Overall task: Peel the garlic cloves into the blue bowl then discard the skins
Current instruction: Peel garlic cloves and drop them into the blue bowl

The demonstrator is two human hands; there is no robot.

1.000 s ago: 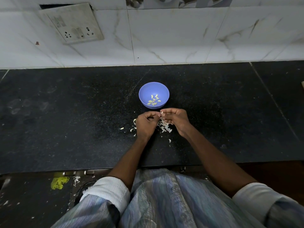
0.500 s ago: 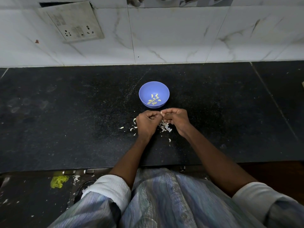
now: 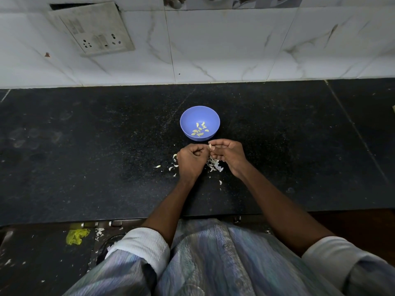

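Hands peeling garlic on a black speckled stone counter [image 3: 85, 167]

The curled left hand [image 3: 189, 162] and right hand [image 3: 227, 155] pinch one small pale garlic clove [image 3: 210, 146] just before the round blue plastic bowl [image 3: 199, 116] of peeled cloves (no readable writing); white papery skins [image 3: 213, 165] lie beneath, open counter either side.

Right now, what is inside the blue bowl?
The blue bowl holds a small cluster of peeled garlic cloves lying toward its near side; the rest of the inside is bare. Nothing covers the bowl, though the cloves overlap, so an exact count is uncertain.
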